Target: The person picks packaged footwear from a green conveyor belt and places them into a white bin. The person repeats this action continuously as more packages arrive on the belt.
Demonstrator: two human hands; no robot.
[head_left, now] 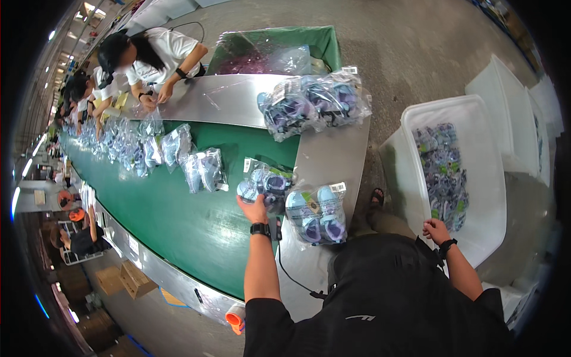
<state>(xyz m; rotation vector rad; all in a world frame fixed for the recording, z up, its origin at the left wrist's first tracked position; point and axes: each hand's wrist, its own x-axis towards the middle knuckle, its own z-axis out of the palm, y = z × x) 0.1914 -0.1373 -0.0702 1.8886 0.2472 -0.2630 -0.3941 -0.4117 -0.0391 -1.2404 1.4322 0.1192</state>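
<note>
My left hand [254,208] grips the near edge of a clear bag holding a pair of light blue and purple children's shoes [275,182], at the end of the green conveyor belt [196,238]. Some of its fingers are hidden by the shoes. Right beside it, another bagged pair [318,213] lies on the metal end plate. On the right, my right hand [437,231] hangs at the near rim of a white bin [496,196], its fingers curled; what they hold, if anything, does not show. Several bagged pairs [447,178] lie inside that bin.
More bagged shoes [202,169] line the belt toward the far left, where co-workers [160,56] work. A pile of bagged pairs [315,104] sits on the metal ledge [232,98]. Beyond it stands a green-lined container [324,44]. An orange tape roll [235,318] hangs at the near edge.
</note>
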